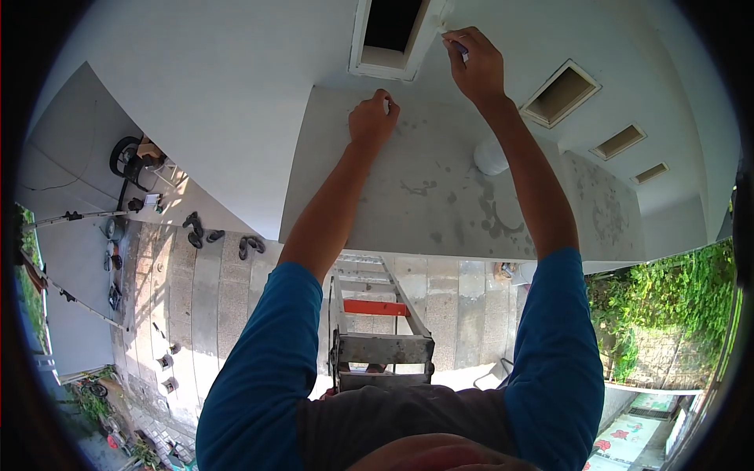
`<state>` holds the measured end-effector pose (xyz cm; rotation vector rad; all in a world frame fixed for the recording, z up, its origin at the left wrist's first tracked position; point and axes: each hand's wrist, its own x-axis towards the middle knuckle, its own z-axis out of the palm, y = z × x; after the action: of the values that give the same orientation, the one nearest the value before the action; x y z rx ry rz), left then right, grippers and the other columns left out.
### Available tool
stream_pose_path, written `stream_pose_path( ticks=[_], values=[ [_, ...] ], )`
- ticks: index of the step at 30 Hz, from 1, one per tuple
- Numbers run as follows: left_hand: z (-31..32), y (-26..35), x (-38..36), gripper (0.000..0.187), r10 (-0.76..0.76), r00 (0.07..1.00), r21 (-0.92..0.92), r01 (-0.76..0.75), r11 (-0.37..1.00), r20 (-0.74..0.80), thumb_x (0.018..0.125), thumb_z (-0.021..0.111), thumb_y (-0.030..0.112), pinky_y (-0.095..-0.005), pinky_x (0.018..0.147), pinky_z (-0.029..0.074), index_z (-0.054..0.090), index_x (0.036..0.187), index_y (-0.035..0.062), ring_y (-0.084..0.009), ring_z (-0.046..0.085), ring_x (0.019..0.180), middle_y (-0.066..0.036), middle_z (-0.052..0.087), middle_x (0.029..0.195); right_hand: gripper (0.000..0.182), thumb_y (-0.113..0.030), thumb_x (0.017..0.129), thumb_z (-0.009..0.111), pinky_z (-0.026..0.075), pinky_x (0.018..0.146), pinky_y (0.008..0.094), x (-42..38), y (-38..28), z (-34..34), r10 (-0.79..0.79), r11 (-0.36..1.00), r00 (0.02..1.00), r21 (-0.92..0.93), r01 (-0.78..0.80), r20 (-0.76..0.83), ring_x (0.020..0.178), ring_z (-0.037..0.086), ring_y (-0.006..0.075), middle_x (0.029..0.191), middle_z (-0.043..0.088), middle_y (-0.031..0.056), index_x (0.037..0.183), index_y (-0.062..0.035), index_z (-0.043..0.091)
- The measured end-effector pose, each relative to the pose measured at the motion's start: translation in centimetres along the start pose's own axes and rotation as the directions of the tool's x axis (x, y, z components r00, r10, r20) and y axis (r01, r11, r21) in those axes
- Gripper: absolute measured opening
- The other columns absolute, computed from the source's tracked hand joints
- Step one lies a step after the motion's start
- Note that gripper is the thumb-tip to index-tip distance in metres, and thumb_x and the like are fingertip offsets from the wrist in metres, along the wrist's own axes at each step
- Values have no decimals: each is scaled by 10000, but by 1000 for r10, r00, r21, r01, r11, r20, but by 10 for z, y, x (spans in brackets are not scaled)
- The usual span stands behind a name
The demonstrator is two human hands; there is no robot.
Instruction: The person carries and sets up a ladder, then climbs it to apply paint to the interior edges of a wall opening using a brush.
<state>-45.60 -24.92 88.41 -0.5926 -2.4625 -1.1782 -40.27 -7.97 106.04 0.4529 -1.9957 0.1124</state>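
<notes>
My right hand (479, 64) is closed around a small tool with a dark handle (460, 49). The tool looks like a paintbrush, and its pale tip meets the wall beside the white frame (431, 33) of a rectangular opening. Below that frame, over a grey ledge (377, 204), is my left hand (374, 118) with its fingers curled in. Something pale shows between its thumb and fingers, too small to make out. A round white container (491, 157) stands on the ledge, partly behind my right forearm.
A ladder (382, 337) with one red step is beneath me. More framed openings (561, 93) run along the wall to the right. The ledge has dark wet spots. Far below, shoes (251, 246) lie on the paved ground (208, 290), and green plants (667, 306) grow at right.
</notes>
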Motion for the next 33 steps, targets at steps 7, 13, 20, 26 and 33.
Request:
stream_pose_path(
  ticks=[7, 13, 20, 26, 33],
  values=[
    [4, -3, 1, 173, 6, 1000, 5, -6, 1000, -18, 878, 668, 274, -457, 629, 567, 662, 990, 142, -333, 705, 679, -117, 701, 721, 57, -38, 910, 693, 557, 647, 310, 59, 17, -22, 74, 994, 995, 82, -68, -69, 746, 693, 223, 910, 685, 103, 965, -23, 698],
    [2, -2, 0, 180, 13, 1000, -2, -13, 1000, -22, 883, 662, 281, -459, 633, 568, 666, 994, 140, -339, 709, 689, -121, 704, 726, 98, -83, 858, 728, 580, 714, 328, 38, 16, -7, -170, 985, 961, -65, 160, -217, 820, 691, 214, 942, 697, 37, 950, -113, 715],
    [3, -3, 2, 192, -26, 1000, 2, 26, 1000, 15, 889, 658, 293, -461, 669, 573, 659, 1010, 145, -337, 716, 734, -127, 715, 774, 111, -93, 847, 712, 584, 731, 347, 6, -2, 1, 179, 978, 953, 58, -198, 245, 871, 690, 208, 955, 704, 9, 951, -131, 719],
    [1, -1, 2, 204, -47, 997, 11, 47, 999, 56, 893, 653, 301, -459, 688, 575, 655, 1025, 145, -339, 720, 762, -131, 724, 807, 80, 33, 886, 679, 539, 630, 304, 50, -1, -18, 89, 986, 982, 153, -64, -168, 699, 664, 241, 888, 671, 135, 965, 22, 678],
    [0, 0, 1, 203, -34, 999, -1, 34, 999, 12, 891, 649, 297, -471, 682, 576, 655, 1024, 145, -362, 713, 739, -143, 717, 783, 208, -15, 797, 715, 603, 777, 348, -28, -5, 19, -93, 988, 995, -119, 95, 22, 978, 686, 207, 1032, 705, -8, 969, -130, 729]
  ],
)
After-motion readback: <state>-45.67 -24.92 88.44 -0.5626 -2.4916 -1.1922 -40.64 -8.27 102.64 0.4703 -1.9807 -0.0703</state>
